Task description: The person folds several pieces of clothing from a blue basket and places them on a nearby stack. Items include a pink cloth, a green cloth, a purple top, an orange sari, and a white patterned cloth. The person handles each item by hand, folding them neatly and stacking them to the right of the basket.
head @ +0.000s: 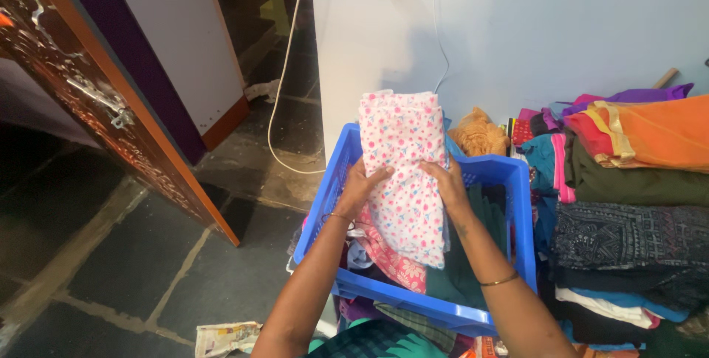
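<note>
A folded white cloth (406, 158) with a small pink flower print is held upright over a blue plastic basket (509, 173). My left hand (360, 186) grips its left edge and my right hand (447, 184) grips its right edge. Each wrist wears a thin bangle. Inside the basket lie other clothes: a dark green piece (461, 269) and a pink patterned piece (391, 258).
A tall stack of folded clothes (628, 203) in orange, olive, dark print and white stands right of the basket. An orange cloth bundle (478, 135) lies behind it by the pale wall. A carved wooden door (111, 99), a white cable (284, 70) and crumpled newspaper (225, 337) are on the left.
</note>
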